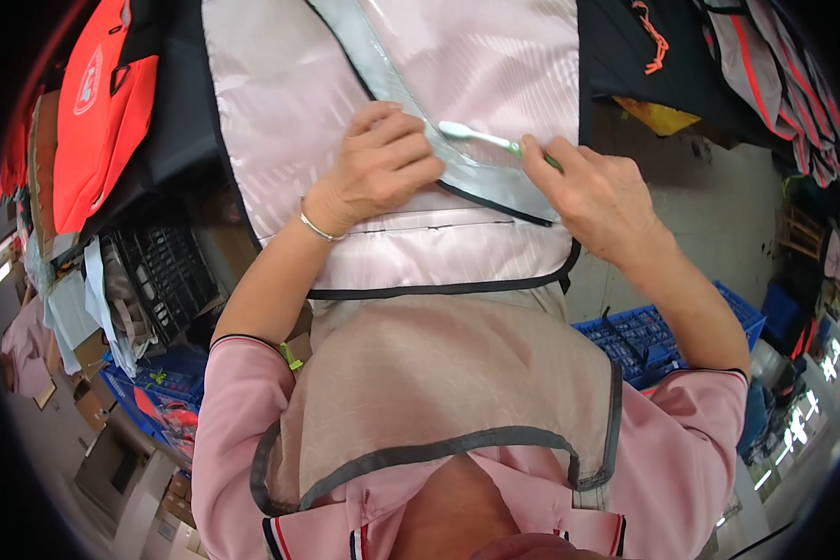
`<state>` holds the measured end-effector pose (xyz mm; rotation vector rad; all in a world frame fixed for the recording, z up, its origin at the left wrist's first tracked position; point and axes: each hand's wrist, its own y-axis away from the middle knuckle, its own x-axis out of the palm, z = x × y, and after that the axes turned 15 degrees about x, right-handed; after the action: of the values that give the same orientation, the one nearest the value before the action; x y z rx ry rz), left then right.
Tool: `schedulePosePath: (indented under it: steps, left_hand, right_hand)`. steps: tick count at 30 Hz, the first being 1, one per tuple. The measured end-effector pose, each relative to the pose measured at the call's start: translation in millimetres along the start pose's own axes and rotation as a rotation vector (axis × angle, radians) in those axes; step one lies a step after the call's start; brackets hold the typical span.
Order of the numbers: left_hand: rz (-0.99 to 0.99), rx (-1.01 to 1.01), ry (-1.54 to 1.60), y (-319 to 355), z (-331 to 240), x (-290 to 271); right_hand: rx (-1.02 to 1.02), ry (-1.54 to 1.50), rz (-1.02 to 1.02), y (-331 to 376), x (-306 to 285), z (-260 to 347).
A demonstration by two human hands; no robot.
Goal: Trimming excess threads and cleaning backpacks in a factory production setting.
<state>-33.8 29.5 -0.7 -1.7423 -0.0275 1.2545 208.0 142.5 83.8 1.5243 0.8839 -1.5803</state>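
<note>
A pale pink fabric piece (280, 103) with black binding lies spread in front of me. A shiny greyish strip (397, 79) crosses it on a slant, with black trim along one side. My left hand (380, 166) is closed at that trim, its fingers curled over the strip's edge; the fingertips are partly hidden. Between the thumb and fingers of my right hand (595, 194) is a toothbrush (481, 136), white toward its head and green at the handle. The brush head points left and lies over the strip, close to my left fingers.
Orange-red fabric (103, 131) lies at the far left on black material, and an orange cord (653, 42) rests at the far right. Grey fabric with orange stripes (765, 65) hangs beyond. Blue crates (663, 341) and a black crate (163, 275) stand lower down at the sides.
</note>
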Motion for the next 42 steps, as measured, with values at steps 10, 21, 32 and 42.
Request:
schedulePosePath:
  steps: [10, 21, 32, 42]
  left_hand:
    - [-0.013, 0.001, -0.02, 6, 4, 6]
    - [-0.027, -0.012, -0.022, 5, 8, 11]
    - [-0.098, -0.069, 0.036, 13, 7, 7]
    - [-0.137, -0.08, 0.012, 10, 1, 3]
  right_hand:
    - [-0.087, 0.154, 0.039, 15, -5, -24]
    - [-0.005, 0.08, 0.017, 21, 35, -16]
    - [0.09, 0.025, -0.109, 10, 52, 10]
    - [0.224, -0.222, -0.3, -138, 43, 41]
